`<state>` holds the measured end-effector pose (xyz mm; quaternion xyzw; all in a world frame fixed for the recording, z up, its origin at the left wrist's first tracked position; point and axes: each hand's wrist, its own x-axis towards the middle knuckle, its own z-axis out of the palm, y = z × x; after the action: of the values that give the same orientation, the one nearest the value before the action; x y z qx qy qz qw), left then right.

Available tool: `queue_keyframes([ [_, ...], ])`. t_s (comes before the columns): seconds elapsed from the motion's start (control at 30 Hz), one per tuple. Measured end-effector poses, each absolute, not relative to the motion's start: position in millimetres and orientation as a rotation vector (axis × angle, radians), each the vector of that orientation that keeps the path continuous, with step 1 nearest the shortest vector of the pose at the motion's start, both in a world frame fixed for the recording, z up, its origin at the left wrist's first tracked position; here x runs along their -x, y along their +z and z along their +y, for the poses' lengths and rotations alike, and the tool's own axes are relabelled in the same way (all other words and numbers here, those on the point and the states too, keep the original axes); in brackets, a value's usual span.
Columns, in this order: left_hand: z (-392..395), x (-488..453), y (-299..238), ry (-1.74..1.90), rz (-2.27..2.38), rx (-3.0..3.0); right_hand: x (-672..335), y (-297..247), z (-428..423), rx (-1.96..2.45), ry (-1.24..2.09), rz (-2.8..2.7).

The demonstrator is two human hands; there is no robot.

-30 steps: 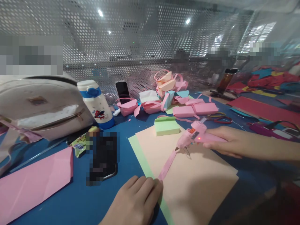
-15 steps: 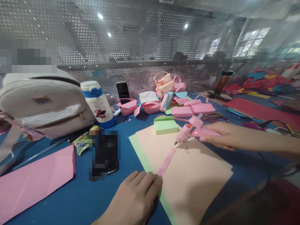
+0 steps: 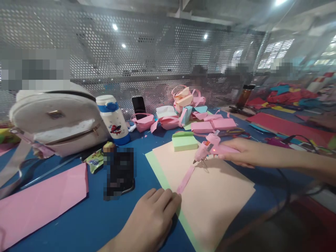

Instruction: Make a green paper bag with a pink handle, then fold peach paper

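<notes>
My right hand (image 3: 240, 151) is wrapped round the handle of a pink hot glue gun (image 3: 207, 147) with a small lit orange light. The gun's nozzle points down at the far end of a pink paper strip (image 3: 186, 178); whether it touches cannot be seen. With my left hand (image 3: 154, 213) I hold the strip's near end, the fingers curled and closed over it. The strip lies across a stack of cream paper sheets (image 3: 215, 196), with a green sheet (image 3: 154, 168) showing along the left edge. Just behind the nozzle, a light green paper box (image 3: 185, 142) sits on the sheets.
Several pink paper baskets (image 3: 169, 122) stand at the back, near a phone (image 3: 138, 107). To the left are a white bottle (image 3: 114, 120), a white backpack (image 3: 57, 122), a snack packet (image 3: 94, 161), a dark pixelated object (image 3: 119, 175) and folded pink paper (image 3: 52, 199). A dark cable (image 3: 287, 190) trails right.
The view has shifted slightly. The glue gun's nozzle is a little closer to the far end of the strip. My left hand stays at the near end.
</notes>
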<state>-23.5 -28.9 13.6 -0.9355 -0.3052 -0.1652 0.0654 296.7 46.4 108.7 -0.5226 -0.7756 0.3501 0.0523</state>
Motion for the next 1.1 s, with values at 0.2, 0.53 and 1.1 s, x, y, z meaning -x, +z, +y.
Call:
queue_keyframes([
  [0.2,-29,23,14,-0.502,-0.912,2.818,-292,109,46,1.568,1.074,-2.392],
  [0.53,-27,24,13,-0.489,-0.898,2.826,-289,108,47,1.556,1.127,-2.36],
  [1.1,-26,23,14,-0.487,-0.895,2.828,-282,117,35,1.515,1.159,-2.371],
])
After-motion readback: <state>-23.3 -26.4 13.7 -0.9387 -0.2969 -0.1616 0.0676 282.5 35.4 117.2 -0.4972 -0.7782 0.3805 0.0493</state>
